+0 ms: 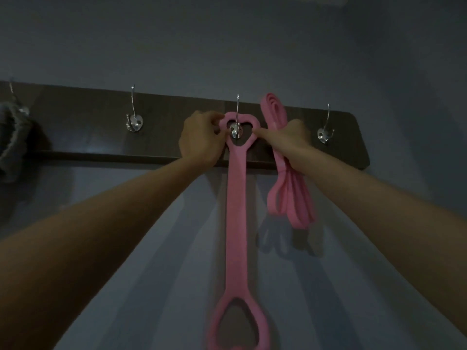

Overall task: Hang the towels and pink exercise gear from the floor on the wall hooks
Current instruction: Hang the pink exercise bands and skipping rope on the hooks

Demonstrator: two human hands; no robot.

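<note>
Lower loop: the pink stretch strap (236,210) hangs straight down the wall; its bottom heart-shaped loop lies nearest the camera
Left hand (199,137): fingers pinched on the left edge of the strap's upper heart loop
Right hand (290,140): forefinger touches the loop's right edge; remaining fingers clamped around a bundle of pink resistance bands (288,188), held against the board
Middle hook (236,122): stands inside the upper loop
Hook board (75,127): dark wood; further chrome hooks left and right
Far left: grey towel (11,137) hanging, partly out of frame
</note>
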